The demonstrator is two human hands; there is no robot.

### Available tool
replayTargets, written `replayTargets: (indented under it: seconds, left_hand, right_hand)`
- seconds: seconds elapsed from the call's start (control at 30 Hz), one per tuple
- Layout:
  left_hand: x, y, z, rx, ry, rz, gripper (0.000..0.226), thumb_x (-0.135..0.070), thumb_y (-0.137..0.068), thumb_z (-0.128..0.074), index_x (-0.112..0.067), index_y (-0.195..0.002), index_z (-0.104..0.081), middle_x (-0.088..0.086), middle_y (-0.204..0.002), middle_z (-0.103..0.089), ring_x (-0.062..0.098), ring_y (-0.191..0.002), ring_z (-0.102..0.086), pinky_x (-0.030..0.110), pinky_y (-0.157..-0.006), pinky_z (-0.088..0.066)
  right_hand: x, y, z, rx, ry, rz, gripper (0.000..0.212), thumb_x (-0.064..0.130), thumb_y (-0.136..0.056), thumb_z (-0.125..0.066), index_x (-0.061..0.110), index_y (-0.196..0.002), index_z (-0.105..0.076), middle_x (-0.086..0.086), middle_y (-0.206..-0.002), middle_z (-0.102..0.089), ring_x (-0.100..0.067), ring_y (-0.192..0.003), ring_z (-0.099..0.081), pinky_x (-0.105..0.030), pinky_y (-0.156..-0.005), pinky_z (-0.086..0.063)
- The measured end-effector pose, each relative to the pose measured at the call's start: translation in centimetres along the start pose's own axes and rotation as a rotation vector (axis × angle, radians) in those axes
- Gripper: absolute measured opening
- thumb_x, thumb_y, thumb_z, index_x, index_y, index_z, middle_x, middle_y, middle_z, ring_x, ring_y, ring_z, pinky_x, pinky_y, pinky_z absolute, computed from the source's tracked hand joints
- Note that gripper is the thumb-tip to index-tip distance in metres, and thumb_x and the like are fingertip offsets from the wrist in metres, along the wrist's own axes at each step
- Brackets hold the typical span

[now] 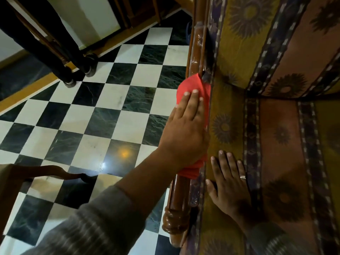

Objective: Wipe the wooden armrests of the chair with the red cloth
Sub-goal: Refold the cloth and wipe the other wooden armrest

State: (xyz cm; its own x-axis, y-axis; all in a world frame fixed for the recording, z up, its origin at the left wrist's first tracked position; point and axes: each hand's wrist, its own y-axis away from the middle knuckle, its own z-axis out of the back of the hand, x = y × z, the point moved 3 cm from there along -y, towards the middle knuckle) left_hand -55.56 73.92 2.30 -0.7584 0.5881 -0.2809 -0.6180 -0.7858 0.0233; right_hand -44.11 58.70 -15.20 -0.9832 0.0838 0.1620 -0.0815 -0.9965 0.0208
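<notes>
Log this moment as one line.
left hand presses red cloth on brown wooden armrest | right hand flat on patterned seat cushion | pale marks beyond cloth

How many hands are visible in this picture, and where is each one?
2. The left hand presses the red cloth on the wooden armrest. The right hand, wearing a ring, lies flat on the seat cushion. No other hand shows.

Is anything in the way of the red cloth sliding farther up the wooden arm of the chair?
Nothing visible is. The left hand presses the red cloth onto the wooden armrest, and the wood ahead lies bare, with only pale smudges on it. The right hand rests flat on the seat cushion, to one side.
</notes>
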Motion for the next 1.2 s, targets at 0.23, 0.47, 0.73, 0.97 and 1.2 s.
replayTargets:
  seconds: [0.23,0.47,0.73,0.97,1.2]
  left_hand:
    - [-0.1,-4.7,0.3,0.071,-0.084,0.051,0.076,-0.047,-0.097,-0.023,-0.008,-0.157,0.002,0.012,-0.167,0.009,0.027,-0.154,0.013,0.044,-0.125,0.002]
    - [0.9,-6.7,1.0,-0.047,0.219,0.221,0.074,-0.036,-0.102,-0.034,-0.004,-0.156,0.004,0.017,-0.166,0.008,0.033,-0.154,0.009,0.041,-0.126,0.002]
    - [0.5,-8.7,1.1,0.068,-0.155,-0.017,0.074,-0.034,-0.097,-0.035,-0.012,-0.157,0.002,0.009,-0.167,0.011,0.031,-0.153,0.016,0.047,-0.125,0.003]
    - [1.3,-9.3,1.0,-0.014,0.112,0.098,0.073,-0.031,-0.098,-0.039,-0.009,-0.157,-0.001,0.009,-0.168,0.006,0.029,-0.154,0.013,0.04,-0.124,0.003]
    - [1.7,-10.4,1.2,-0.047,0.037,0.107,0.074,-0.041,-0.095,-0.025,-0.007,-0.157,-0.003,0.014,-0.167,0.003,0.033,-0.154,0.01,0.044,-0.124,-0.001]
  right_hand:
    - [0.2,0.0,0.6,0.063,0.01,-0.018,0.073,0.056,-0.098,-0.017,0.011,-0.154,-0.029,-0.016,-0.164,-0.02,-0.035,-0.153,-0.015,-0.059,-0.118,-0.024]
    - [0.1,-0.1,0.4,0.079,0.023,-0.023,0.075,0.053,-0.092,-0.037,0.012,-0.154,-0.03,-0.016,-0.164,-0.021,-0.035,-0.153,-0.016,-0.059,-0.118,-0.024]
    - [0.0,-3.6,2.4,0.15,-0.038,0.067,0.083,0.07,-0.092,-0.028,0.019,-0.157,-0.021,-0.013,-0.167,-0.01,-0.032,-0.154,-0.004,-0.056,-0.121,-0.01]
    - [-2.3,-13.5,3.1,0.15,0.019,0.06,0.101,0.079,-0.086,0.001,0.01,-0.157,-0.016,-0.014,-0.167,-0.01,-0.029,-0.155,-0.006,-0.053,-0.123,-0.014]
    - [-2.1,-13.2,3.1,0.122,-0.002,0.047,0.096,0.077,-0.09,-0.013,0.007,-0.157,-0.017,-0.017,-0.166,-0.01,-0.029,-0.155,-0.005,-0.053,-0.123,-0.015]
